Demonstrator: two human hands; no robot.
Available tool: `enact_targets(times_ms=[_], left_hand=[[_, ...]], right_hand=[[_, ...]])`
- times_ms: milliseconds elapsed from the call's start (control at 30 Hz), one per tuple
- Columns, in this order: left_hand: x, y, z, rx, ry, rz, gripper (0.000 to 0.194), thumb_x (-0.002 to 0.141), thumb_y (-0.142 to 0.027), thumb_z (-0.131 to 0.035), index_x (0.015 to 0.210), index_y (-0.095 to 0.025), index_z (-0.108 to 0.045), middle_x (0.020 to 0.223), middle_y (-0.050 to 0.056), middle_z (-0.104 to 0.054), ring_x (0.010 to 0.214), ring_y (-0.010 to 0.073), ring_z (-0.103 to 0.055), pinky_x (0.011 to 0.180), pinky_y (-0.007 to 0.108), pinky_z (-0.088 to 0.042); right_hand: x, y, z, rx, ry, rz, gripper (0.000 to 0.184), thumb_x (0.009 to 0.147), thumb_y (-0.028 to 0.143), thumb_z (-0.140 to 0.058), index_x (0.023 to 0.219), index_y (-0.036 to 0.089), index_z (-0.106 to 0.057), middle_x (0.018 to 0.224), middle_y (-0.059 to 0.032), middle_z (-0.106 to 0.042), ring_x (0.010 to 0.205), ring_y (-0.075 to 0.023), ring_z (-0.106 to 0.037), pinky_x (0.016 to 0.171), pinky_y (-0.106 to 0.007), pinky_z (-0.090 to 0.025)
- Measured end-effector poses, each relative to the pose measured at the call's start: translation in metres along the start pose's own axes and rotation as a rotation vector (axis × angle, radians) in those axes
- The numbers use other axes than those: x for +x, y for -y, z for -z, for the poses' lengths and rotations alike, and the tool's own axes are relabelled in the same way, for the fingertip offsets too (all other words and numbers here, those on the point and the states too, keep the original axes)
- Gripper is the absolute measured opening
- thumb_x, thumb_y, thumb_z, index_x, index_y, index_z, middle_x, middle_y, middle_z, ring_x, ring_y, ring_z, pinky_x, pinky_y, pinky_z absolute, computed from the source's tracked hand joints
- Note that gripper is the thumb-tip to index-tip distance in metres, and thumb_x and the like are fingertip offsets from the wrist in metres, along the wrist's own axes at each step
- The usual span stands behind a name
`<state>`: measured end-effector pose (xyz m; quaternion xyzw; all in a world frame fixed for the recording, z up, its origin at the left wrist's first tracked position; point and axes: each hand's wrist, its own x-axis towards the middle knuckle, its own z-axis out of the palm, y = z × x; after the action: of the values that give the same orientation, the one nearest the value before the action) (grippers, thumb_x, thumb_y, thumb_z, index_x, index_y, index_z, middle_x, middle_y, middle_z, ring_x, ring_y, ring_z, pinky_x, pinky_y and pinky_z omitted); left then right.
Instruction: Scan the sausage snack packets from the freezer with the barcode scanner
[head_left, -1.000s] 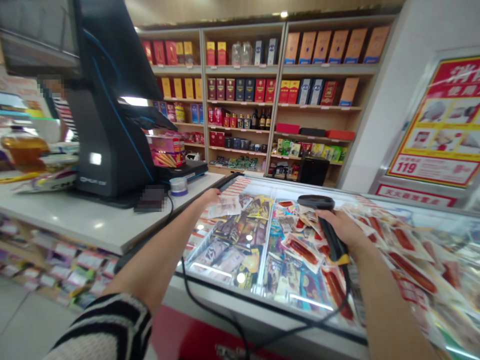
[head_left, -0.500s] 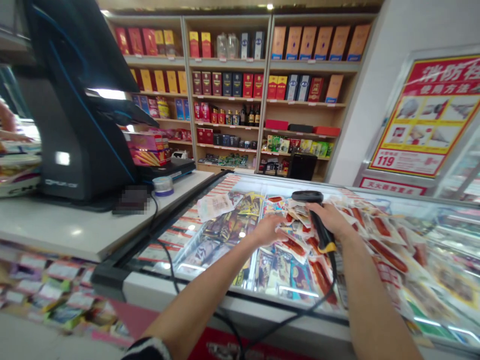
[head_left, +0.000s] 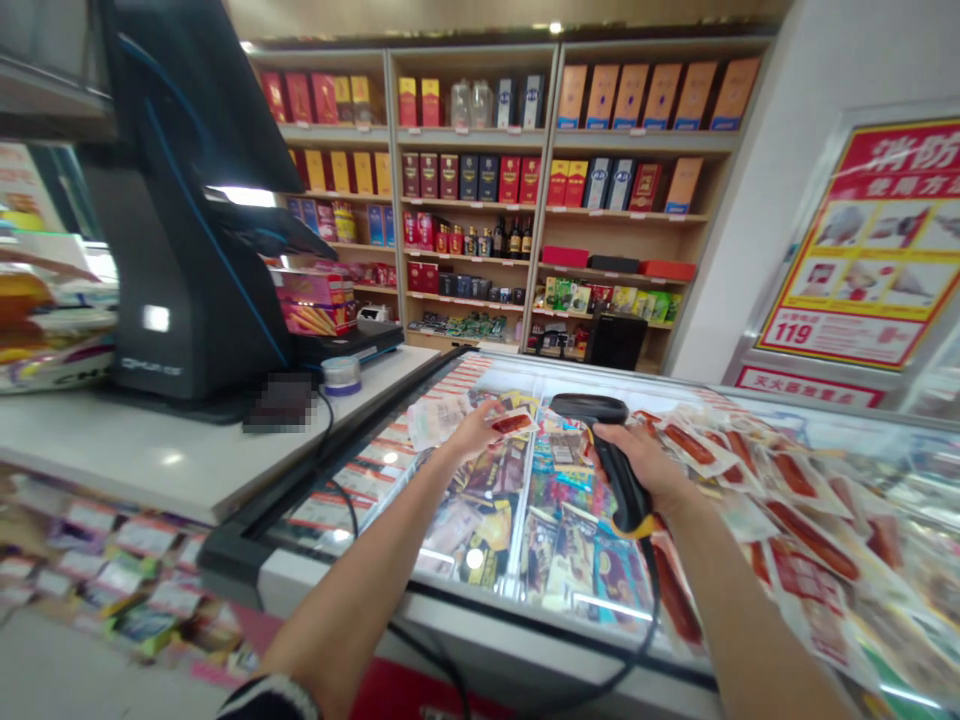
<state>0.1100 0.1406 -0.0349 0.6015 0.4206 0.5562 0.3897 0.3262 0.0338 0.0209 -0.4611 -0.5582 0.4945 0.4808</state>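
Note:
My left hand [head_left: 474, 434] pinches a small clear packet of reddish-brown sausage [head_left: 513, 424] over the left half of the glass-topped freezer [head_left: 517, 590]. Just left of those fingers, pale packets [head_left: 435, 420] lie on the glass. My right hand [head_left: 643, 462] is wrapped around the handle of a black barcode scanner [head_left: 589, 408], its head pointing left towards the packet. A cable runs down from the handle's yellow-trimmed end. To the right of the scanner, many more sausage packets [head_left: 795, 475] are heaped on the glass, partly hidden by my right forearm.
A black checkout terminal [head_left: 195, 280] stands on the white counter [head_left: 180, 470] at left, near a roll of tape [head_left: 342, 374]. Snack packets hang on a rack [head_left: 120, 570] below. Shelves of boxed bottles [head_left: 480, 180] line the back wall; a red poster [head_left: 870, 240] hangs at right.
My left hand let go of a pale packet at left, reached right to the sausages, and came back left holding one packet. Fewer packets lie in the middle. The scanner stays in my right hand.

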Motion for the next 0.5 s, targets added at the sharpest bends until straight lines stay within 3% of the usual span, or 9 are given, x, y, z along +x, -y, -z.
enact_targets(times_ms=[133,333,500], left_hand=[[0.004,0.008,0.020,0.061,0.110,0.042,0.026,0.047,-0.005,-0.054,0.071,-0.015,-0.059,0.055,-0.001,-0.055,0.047,0.0110,-0.050,0.044,0.023,-0.040],[0.009,0.018,0.031,0.178,0.120,-0.042,0.042,0.041,-0.001,-0.051,0.079,-0.017,-0.062,0.066,-0.002,-0.059,0.063,0.0143,-0.053,0.058,0.023,-0.042],[0.010,0.020,0.035,0.271,0.131,-0.093,0.048,0.044,-0.002,-0.050,0.088,-0.017,-0.060,0.070,-0.001,-0.061,0.065,0.0152,-0.055,0.061,0.024,-0.042]], right_hand=[[0.003,-0.008,-0.010,0.098,0.053,-0.090,0.024,0.069,0.039,-0.050,0.071,0.015,-0.052,0.051,0.0006,-0.055,0.037,-0.0089,-0.048,0.034,-0.019,-0.038],[0.003,-0.013,-0.020,0.217,0.142,-0.198,0.025,0.070,0.040,-0.048,0.076,0.016,-0.052,0.052,0.0013,-0.055,0.038,-0.0086,-0.048,0.033,-0.019,-0.038],[0.000,-0.017,-0.028,0.154,0.197,-0.184,0.024,0.071,0.038,-0.047,0.066,0.014,-0.051,0.050,-0.0001,-0.055,0.037,-0.0081,-0.048,0.034,-0.017,-0.036]])
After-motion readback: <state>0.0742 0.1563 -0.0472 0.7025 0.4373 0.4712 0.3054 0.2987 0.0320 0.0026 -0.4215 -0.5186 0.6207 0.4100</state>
